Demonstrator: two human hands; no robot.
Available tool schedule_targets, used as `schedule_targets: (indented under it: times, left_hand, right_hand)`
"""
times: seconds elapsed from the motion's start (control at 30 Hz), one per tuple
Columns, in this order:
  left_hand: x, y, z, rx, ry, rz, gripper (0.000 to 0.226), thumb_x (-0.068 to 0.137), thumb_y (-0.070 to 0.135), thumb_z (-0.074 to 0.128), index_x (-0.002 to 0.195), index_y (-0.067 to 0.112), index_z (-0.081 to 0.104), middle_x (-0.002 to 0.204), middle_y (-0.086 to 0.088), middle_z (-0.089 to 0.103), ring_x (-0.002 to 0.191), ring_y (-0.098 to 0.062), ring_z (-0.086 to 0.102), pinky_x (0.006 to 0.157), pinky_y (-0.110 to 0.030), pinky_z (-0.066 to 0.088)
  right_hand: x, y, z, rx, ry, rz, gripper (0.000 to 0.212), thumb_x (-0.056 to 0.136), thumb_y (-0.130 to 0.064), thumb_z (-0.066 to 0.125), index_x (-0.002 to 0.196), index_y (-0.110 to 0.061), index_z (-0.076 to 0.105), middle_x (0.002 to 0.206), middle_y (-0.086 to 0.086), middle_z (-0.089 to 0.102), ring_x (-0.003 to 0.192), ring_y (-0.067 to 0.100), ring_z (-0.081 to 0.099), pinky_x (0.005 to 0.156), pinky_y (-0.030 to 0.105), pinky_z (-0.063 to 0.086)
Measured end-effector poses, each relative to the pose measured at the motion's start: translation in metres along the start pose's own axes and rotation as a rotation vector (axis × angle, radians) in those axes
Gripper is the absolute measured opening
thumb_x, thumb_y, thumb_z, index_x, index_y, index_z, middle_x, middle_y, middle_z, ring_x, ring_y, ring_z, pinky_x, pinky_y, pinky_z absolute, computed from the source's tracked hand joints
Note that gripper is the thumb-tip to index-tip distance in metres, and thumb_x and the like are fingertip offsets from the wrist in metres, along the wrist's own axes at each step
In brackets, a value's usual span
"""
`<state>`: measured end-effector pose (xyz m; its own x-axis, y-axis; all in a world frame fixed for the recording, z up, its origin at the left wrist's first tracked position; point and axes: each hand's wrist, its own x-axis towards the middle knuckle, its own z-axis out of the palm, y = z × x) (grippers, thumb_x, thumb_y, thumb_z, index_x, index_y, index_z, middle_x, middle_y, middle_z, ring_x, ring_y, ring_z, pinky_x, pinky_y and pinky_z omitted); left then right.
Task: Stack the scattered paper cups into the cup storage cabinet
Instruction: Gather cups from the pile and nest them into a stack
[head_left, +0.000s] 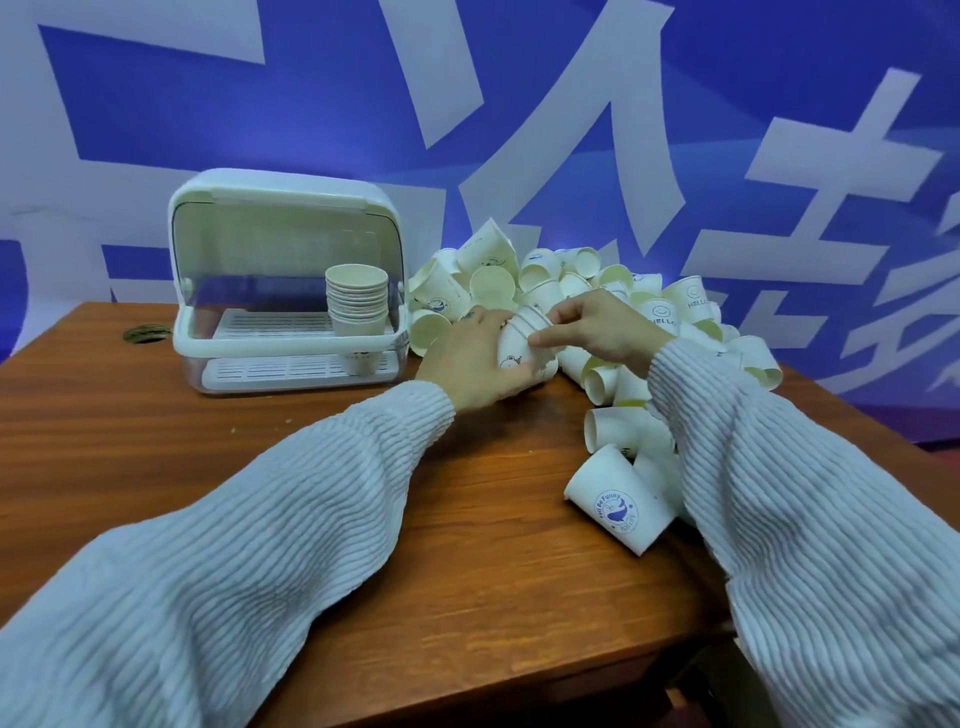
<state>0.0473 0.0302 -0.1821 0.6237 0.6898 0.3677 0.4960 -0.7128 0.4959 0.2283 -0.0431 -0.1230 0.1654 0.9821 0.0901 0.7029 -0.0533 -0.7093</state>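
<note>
Gripping a short nest of cups (524, 345) over the table (363, 467), left hand (470, 364) cradles it while right hand (597, 325) pinches the rim, mid-nesting, likely bound next for the cabinet (280, 208) beside its stack (357, 299).

A heap of white paper cups (524, 280) lies tumbled on their sides to the right of the cup storage cabinet (284, 280), some printed with blue logos (one reads "HELLO"). The cabinet is white with a clear lid raised, and a neat nested stack of cups (357, 299) stands upright at its right end. A few nested cups (524, 345) are held above the table, tilted.
</note>
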Motion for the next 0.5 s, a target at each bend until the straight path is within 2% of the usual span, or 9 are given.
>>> schedule_targets:
  times: [0.07,0.13,0.23,0.3,0.4,0.5]
  left_hand:
    - [0.003,0.006,0.004,0.14,-0.056,-0.012,0.1,0.056,0.076,0.043,0.14,0.022,0.051,0.131,-0.003,0.055,0.119,-0.026,0.058,0.095,-0.047,0.051]
    - [0.006,0.007,0.009,0.264,-0.121,-0.027,0.085,0.065,0.07,0.051,0.134,0.022,0.053,0.126,-0.004,0.056,0.117,-0.03,0.058,0.094,-0.047,0.05]
    - [0.006,0.003,0.021,0.42,-0.166,0.003,0.068,0.08,0.059,0.062,0.133,0.018,0.053,0.128,-0.008,0.056,0.121,-0.031,0.053,0.094,-0.043,0.042]
    - [0.002,0.003,0.025,0.361,-0.097,0.033,0.081,0.081,0.064,0.063,0.145,0.019,0.043,0.14,-0.009,0.052,0.131,-0.03,0.046,0.099,-0.045,0.04]
    - [0.002,0.017,0.019,0.163,0.064,0.101,0.102,0.083,0.072,0.063,0.161,0.021,0.023,0.154,-0.007,0.044,0.142,-0.029,0.038,0.11,-0.047,0.035]
    - [0.01,0.034,0.017,0.037,0.034,0.117,0.106,0.083,0.065,0.068,0.164,0.021,0.014,0.157,-0.008,0.042,0.14,-0.031,0.042,0.111,-0.046,0.039]
  right_hand:
    - [-0.002,0.007,-0.006,0.02,-0.003,0.057,0.045,0.086,-0.022,0.081,0.05,-0.022,0.053,0.058,-0.005,0.044,0.061,0.011,0.042,0.064,0.021,0.037]
    - [-0.003,0.013,-0.014,0.062,0.069,0.102,0.037,0.081,-0.024,0.079,0.05,-0.02,0.06,0.067,0.004,0.052,0.072,0.022,0.047,0.073,0.036,0.044]
    - [-0.007,0.019,-0.026,0.043,0.132,0.139,0.023,0.072,-0.032,0.08,0.065,-0.013,0.068,0.075,0.011,0.057,0.075,0.024,0.052,0.077,0.041,0.046]
    - [-0.012,0.021,-0.031,0.023,0.105,0.131,0.027,0.078,-0.028,0.083,0.069,-0.011,0.065,0.072,0.01,0.054,0.073,0.023,0.048,0.074,0.038,0.043]
    - [-0.018,0.019,-0.031,0.033,0.081,0.086,0.046,0.078,-0.031,0.087,0.058,-0.019,0.048,0.064,0.005,0.042,0.069,0.022,0.038,0.067,0.034,0.033]
    - [-0.02,0.015,-0.027,0.1,0.074,0.035,0.036,0.077,-0.029,0.089,0.072,-0.011,0.059,0.075,0.011,0.048,0.074,0.023,0.043,0.07,0.036,0.035]
